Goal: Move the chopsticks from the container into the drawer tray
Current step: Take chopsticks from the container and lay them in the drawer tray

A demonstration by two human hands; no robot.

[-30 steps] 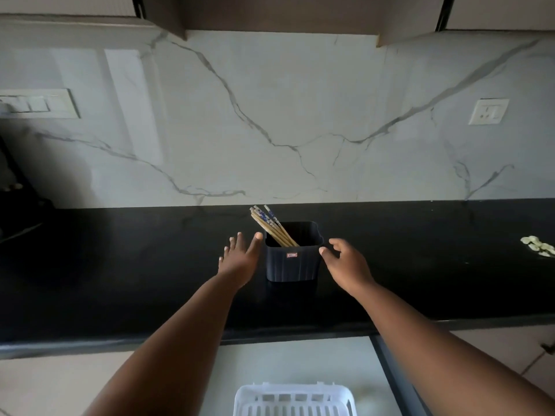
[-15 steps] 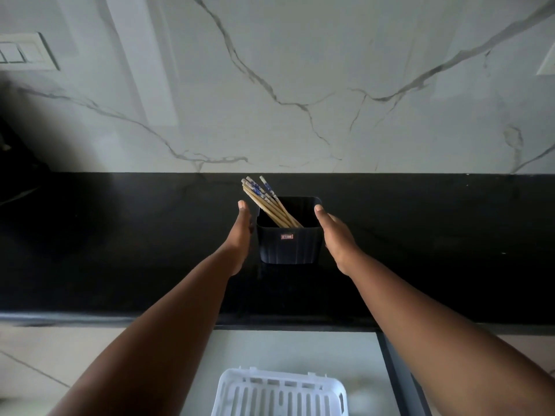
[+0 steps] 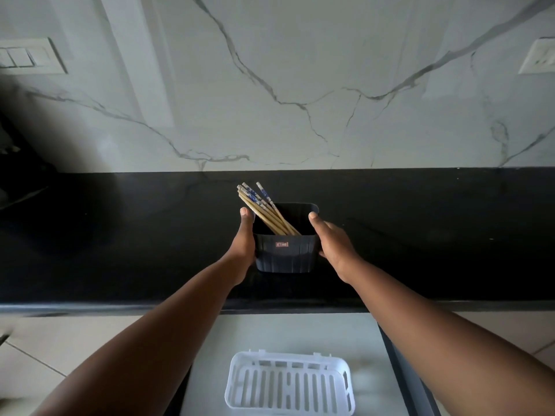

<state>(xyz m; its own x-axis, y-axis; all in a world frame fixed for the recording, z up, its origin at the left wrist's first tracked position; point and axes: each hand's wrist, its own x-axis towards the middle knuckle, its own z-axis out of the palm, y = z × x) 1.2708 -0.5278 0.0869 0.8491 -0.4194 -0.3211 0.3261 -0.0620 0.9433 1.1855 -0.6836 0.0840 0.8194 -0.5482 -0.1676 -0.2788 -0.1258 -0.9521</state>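
A dark blue square container (image 3: pixel 285 256) stands on the black countertop (image 3: pixel 120 241). Several wooden chopsticks (image 3: pixel 264 210) with blue-patterned tops lean to the left inside it. My left hand (image 3: pixel 244 241) holds the container's left side, thumb at the rim. My right hand (image 3: pixel 333 244) holds its right side, thumb on the right rim. The fingers of both hands are hidden behind the container. A white slotted tray (image 3: pixel 289 382) lies in the open drawer (image 3: pixel 300 334) below the counter edge, with nothing in it.
A marble backsplash rises behind the counter, with a switch plate (image 3: pixel 27 57) at the left and a socket (image 3: pixel 537 57) at the right. Dark shapes stand at the far left of the counter. The drawer's dark right wall (image 3: pixel 402 370) runs under my right forearm.
Both hands moved in from beside the container and now clasp its two sides. The view tilted down, showing more of the drawer and tray.
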